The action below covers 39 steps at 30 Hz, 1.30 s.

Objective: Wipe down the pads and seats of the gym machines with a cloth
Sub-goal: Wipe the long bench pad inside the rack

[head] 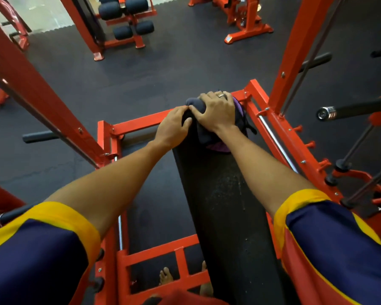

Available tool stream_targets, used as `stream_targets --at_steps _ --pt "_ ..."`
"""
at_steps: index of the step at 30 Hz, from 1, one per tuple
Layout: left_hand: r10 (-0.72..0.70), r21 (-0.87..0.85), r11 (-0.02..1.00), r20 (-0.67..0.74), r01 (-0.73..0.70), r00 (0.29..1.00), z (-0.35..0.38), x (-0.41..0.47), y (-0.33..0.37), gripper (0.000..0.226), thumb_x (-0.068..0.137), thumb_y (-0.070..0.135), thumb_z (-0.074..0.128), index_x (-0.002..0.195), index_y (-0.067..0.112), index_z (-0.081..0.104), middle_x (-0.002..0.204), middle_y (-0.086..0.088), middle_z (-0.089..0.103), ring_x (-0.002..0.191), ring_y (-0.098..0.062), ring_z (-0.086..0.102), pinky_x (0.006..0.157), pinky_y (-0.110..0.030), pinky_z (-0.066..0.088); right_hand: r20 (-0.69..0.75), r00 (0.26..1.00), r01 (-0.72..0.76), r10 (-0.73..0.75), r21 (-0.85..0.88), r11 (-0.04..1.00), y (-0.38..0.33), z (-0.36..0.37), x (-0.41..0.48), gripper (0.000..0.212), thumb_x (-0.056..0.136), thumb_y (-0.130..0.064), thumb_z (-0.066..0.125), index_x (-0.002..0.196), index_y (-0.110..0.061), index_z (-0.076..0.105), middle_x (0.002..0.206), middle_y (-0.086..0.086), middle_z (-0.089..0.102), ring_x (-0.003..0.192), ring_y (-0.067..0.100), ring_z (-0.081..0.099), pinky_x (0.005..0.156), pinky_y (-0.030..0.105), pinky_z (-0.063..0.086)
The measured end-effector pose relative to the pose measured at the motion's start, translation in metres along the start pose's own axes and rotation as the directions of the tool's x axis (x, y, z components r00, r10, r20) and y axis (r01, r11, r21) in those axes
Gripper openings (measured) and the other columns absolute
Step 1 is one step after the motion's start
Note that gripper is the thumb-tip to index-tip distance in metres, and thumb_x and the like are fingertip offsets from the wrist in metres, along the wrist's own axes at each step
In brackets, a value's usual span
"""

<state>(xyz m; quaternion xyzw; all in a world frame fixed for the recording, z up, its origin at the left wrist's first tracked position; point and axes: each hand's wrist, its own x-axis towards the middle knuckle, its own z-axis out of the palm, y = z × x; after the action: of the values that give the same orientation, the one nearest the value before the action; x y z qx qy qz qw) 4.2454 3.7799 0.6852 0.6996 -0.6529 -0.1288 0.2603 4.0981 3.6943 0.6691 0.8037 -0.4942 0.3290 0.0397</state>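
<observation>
The cloth (202, 132), dark grey with some purple in it, lies bunched at the far end of the long black bench pad (224, 194). The right hand (217, 111) lies on top of it, its fingers spread and curled over the bunch, pressing it down on the pad. Just beside it the left hand (174, 126) holds the far left corner of the pad, with the thumb and fingers curled round the edge.

The nearer part of the pad shows pale specks and streaks, so I judge that most of its length is not yet wiped. To do this step well, it is better to flatten the cloth under the palm, pull it in straight overlapping strokes toward the body, and also pass over the side edges. The red frame (141, 124) surrounds the pad.
</observation>
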Motion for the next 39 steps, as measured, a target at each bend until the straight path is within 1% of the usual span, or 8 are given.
stream_targets --at_steps 9,13,20,25,29,31,35,39 --pt "0.244 0.269 0.918 0.198 -0.292 0.949 0.002 0.033 0.017 0.048 0.105 0.028 0.045 0.148 0.006 0.043 0.148 -0.012 0.051 0.137 -0.029 0.047 0.113 -0.039 0.036 -0.14 0.85 -0.498 0.508 0.101 0.861 0.015 -0.004 -0.011 0.055 0.087 -0.07 0.051 0.113 -0.026 0.071 0.109 0.0 0.07 0.103 0.031 0.066 0.083 0.043 0.05" --pt "0.35 0.374 0.829 0.231 -0.415 0.908 0.006 0.037 0.012 0.052 0.105 0.029 0.041 0.149 0.002 0.04 0.146 -0.016 0.053 0.131 -0.032 0.053 0.106 -0.041 0.043 -0.14 0.747 -0.635 0.65 0.14 0.76 0.019 -0.008 -0.053 0.064 0.091 -0.069 0.049 0.137 -0.024 0.058 0.128 0.003 0.065 0.11 0.029 0.065 0.085 0.042 0.051" --pt "0.366 0.374 0.819 0.246 -0.436 0.898 0.011 0.042 0.007 0.053 0.106 0.033 0.036 0.151 0.004 0.038 0.149 -0.015 0.051 0.133 -0.03 0.052 0.108 -0.042 0.043 -0.137 0.567 -0.794 0.812 0.169 0.583 0.014 -0.008 -0.054 0.055 0.102 -0.055 0.044 0.144 -0.02 0.055 0.139 0.007 0.062 0.127 0.031 0.057 0.104 0.045 0.04" --pt "0.392 0.353 0.808 0.277 -0.472 0.877 0.012 0.045 0.004 0.055 0.107 0.032 0.035 0.153 0.003 0.033 0.155 -0.016 0.044 0.141 -0.029 0.045 0.115 -0.041 0.037 -0.176 0.703 -0.689 0.689 0.073 0.721 -0.029 0.01 -0.055 0.056 0.106 -0.053 0.036 0.156 -0.029 0.04 0.164 0.004 0.035 0.153 0.029 0.027 0.123 0.056 0.018" --pt "0.536 0.342 0.705 0.317 -0.622 0.782 0.012 0.045 -0.002 0.059 0.105 0.03 0.029 0.157 0.002 0.026 0.162 -0.017 0.031 0.151 -0.027 0.029 0.125 -0.041 0.023 -0.091 0.822 -0.567 0.562 -0.04 0.823 -0.034 0.009 -0.107 0.066 0.102 -0.058 0.04 0.161 -0.029 0.029 0.169 0.006 0.022 0.157 0.03 0.013 0.126 0.052 0.009" --pt "0.575 0.35 0.648 0.356 -0.676 0.736 0.014 0.046 -0.007 0.06 0.104 0.028 0.03 0.159 0.004 0.02 0.166 -0.014 0.021 0.154 -0.025 0.019 0.126 -0.042 0.018 -0.096 0.754 -0.656 0.65 -0.05 0.753 -0.014 0.005 -0.11 0.068 0.1 -0.062 0.039 0.16 -0.033 0.028 0.168 0.005 0.024 0.156 0.03 0.016 0.126 0.054 0.012" --pt "0.594 0.341 0.633 0.362 -0.695 0.718 0.016 0.049 -0.01 0.06 0.106 0.026 0.031 0.16 0.006 0.015 0.167 -0.013 0.014 0.155 -0.023 0.013 0.127 -0.041 0.015 -0.102 0.49 -0.866 0.866 0.059 0.497 -0.006 0.007 -0.077 0.065 0.102 -0.059 0.028 0.161 -0.032 0.027 0.167 0.006 0.029 0.155 0.033 0.019 0.124 0.059 0.011" --pt "0.606 0.343 0.595 0.402 -0.727 0.686 0.012 0.052 -0.01 0.061 0.106 0.028 0.022 0.16 0.005 0.008 0.168 -0.014 0.009 0.156 -0.023 0.007 0.128 -0.039 0.01 -0.162 0.672 -0.736 0.723 -0.03 0.677 -0.06 0.024 -0.079 0.064 0.105 -0.053 0.026 0.162 -0.024 0.023 0.17 0.009 0.018 0.157 0.035 0.012 0.125 0.058 0.006"
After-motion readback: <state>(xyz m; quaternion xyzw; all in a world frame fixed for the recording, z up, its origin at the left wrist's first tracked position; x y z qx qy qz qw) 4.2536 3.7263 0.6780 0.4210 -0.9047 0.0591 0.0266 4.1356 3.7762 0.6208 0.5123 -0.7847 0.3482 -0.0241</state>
